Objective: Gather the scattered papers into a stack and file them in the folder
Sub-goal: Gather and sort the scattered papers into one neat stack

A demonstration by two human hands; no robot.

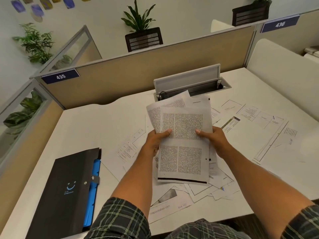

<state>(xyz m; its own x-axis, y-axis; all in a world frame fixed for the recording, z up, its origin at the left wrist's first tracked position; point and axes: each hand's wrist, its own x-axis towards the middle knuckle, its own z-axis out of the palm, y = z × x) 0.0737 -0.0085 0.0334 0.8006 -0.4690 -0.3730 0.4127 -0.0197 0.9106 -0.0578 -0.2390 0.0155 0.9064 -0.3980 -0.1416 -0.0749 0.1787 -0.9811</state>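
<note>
Both hands hold a loose bundle of printed pages (183,144) above the middle of the white desk (96,128). My left hand (156,140) grips its left edge and my right hand (215,140) grips its right edge, thumbs on the top sheet. The sheets are fanned and uneven at the top. Many more papers (259,128) lie scattered flat on the desk under and to the right of the bundle. A closed black folder (69,187) with blue dividers showing at its right edge lies at the near left.
An open cable tray (188,83) with a raised lid sits at the back of the desk. Beige partition walls (141,66) close the back and left sides. A white divider (283,66) stands at the right. The desk's front edge is near my body.
</note>
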